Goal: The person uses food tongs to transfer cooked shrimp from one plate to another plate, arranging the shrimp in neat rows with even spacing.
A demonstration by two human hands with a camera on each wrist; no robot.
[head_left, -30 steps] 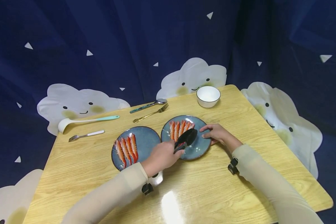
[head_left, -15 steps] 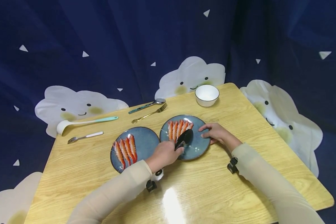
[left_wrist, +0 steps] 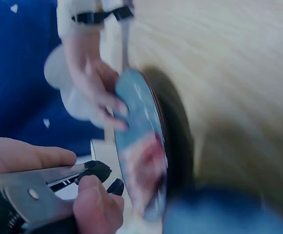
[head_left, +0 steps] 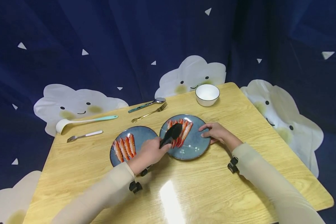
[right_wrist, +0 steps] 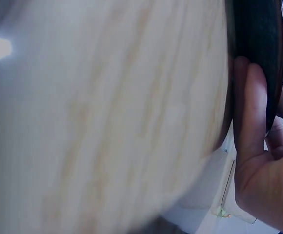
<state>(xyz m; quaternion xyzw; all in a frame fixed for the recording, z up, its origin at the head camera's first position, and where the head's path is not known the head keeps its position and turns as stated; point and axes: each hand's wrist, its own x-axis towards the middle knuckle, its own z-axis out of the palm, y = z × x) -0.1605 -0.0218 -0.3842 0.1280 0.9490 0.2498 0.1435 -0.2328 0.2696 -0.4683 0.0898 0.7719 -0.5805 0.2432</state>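
My left hand point(head_left: 149, 152) grips black-tipped tongs point(head_left: 173, 132), whose black head overlaps the shrimp point(head_left: 187, 132) on the right blue plate point(head_left: 198, 144). In the left wrist view, the metal body of the tongs lies between thumb and fingers. My right hand point(head_left: 217, 132) holds that plate by its right rim. The right wrist view has its fingers point(right_wrist: 255, 107) on both sides of the rim. Several red-and-white shrimp point(head_left: 126, 147) lie side by side on the left blue plate point(head_left: 145, 137), partly hidden by my left hand and sleeve.
A white bowl point(head_left: 207, 95) stands at the back right of the wooden table point(head_left: 226, 193). Behind the plates lie a spoon point(head_left: 147, 105) and a gold fork point(head_left: 149, 114). Farther left are a white ladle point(head_left: 86, 121) with a mint handle and a white-handled fork point(head_left: 85, 136).
My left hand and the tongs have moved left, from the plate's middle to over the shrimp. The shrimp on the right plate now lie more slanted. My right hand keeps its place at the rim.
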